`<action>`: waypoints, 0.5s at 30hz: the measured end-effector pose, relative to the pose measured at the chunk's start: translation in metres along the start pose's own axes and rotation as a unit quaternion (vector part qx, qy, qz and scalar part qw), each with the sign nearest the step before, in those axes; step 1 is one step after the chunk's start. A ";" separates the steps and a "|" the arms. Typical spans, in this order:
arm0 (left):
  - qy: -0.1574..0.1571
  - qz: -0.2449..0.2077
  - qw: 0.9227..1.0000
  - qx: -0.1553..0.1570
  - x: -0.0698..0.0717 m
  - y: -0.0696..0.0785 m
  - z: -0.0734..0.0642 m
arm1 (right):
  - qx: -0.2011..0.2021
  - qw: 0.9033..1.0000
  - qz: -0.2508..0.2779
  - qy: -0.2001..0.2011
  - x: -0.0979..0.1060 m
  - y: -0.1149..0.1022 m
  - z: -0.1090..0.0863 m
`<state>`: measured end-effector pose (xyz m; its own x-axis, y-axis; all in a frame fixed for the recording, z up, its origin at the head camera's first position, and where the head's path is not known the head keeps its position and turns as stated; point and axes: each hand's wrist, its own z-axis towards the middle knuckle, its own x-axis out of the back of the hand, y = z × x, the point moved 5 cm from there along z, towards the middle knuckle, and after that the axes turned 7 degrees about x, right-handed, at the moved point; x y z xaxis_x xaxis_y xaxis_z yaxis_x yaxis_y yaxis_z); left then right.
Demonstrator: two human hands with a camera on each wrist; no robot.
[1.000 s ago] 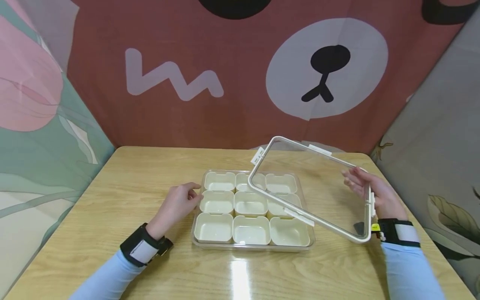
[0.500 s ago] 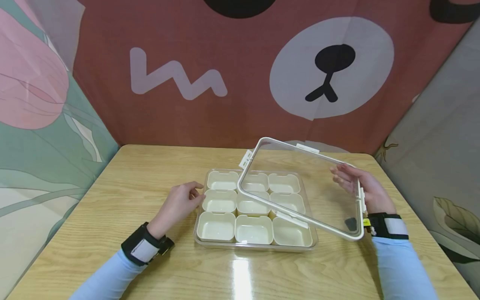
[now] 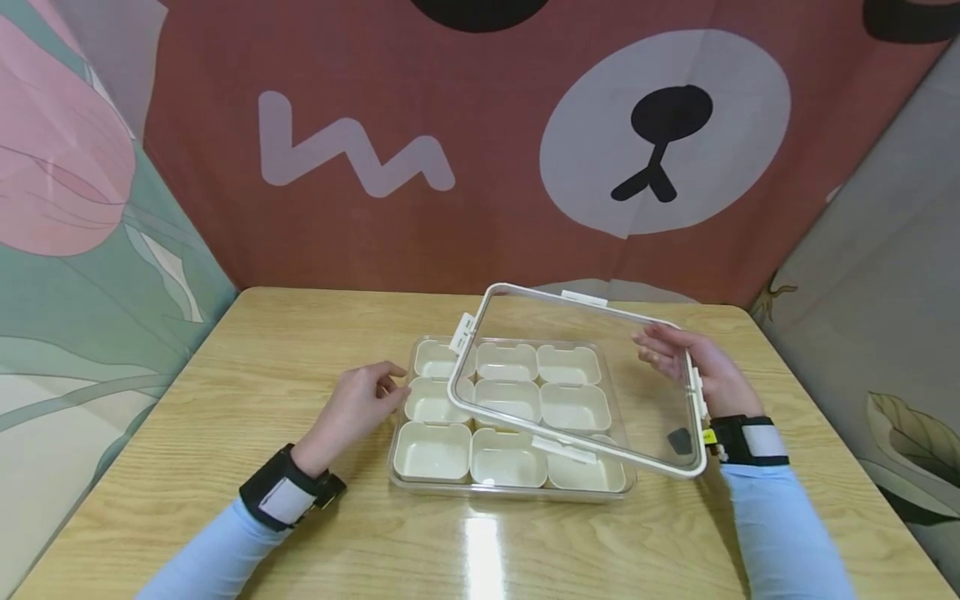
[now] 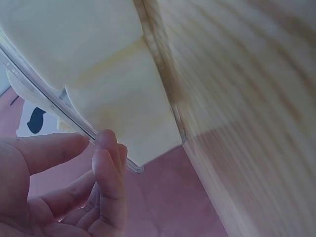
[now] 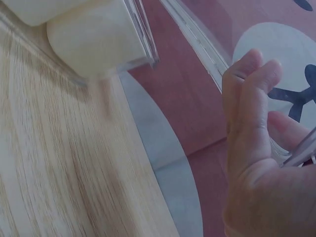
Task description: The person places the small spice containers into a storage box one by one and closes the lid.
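Note:
A clear plastic box (image 3: 517, 494) stands on the wooden table, filled with rows of cream square cups (image 3: 432, 454). Beside it at the left, my left hand (image 3: 367, 404) pinches the box's rim between thumb and fingertips, as the left wrist view shows. My right hand (image 3: 705, 367) holds a transparent lid (image 3: 645, 459) by its right edge, the thumb on one side and the fingers on the other. The lid has a white frame with white clips (image 3: 564, 448). It is tilted above the box and overlaps most of the cups in the head view.
The wooden table (image 3: 300, 333) meets a red cloth (image 3: 375, 250) with a bear print at its back edge. Patterned cloths hang at the left and right sides. Both wrists wear black straps, and light blue sleeves cover the arms.
My right hand has carried the lid leftward and slightly lower, so it covers more of the box in the head view. My left hand has stayed at the box's left rim.

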<state>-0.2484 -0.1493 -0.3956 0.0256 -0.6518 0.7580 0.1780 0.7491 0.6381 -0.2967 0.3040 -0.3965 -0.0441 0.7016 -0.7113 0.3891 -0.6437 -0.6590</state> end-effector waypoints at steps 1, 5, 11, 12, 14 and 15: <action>0.000 0.000 1.000 0.000 0.000 -0.001 0.000 | -0.003 1.000 -0.001 0.002 -0.001 0.001 0.001; 0.008 0.004 1.000 -0.002 0.004 -0.005 0.000 | -0.008 1.000 0.006 0.014 -0.003 0.005 0.002; 0.052 0.041 0.997 -0.027 0.012 -0.009 0.000 | -0.011 1.000 -0.002 -0.008 -0.011 0.011 0.005; 0.061 0.049 0.996 -0.031 0.014 -0.010 0.000 | -0.011 1.000 -0.006 -0.011 -0.012 0.012 0.006; 0.079 0.058 0.994 -0.041 0.016 -0.011 0.000 | -0.014 1.000 -0.012 -0.017 -0.013 0.014 0.008; 0.088 0.064 0.993 -0.046 0.018 -0.012 0.000 | -0.015 1.000 -0.015 -0.017 -0.014 0.015 0.009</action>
<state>-0.2498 -0.1698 -0.3896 0.2243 -0.5693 0.7909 0.2515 0.8179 0.5174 -0.2982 0.2820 -0.3988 -0.0862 0.7089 -0.7000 0.4138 -0.6136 -0.6725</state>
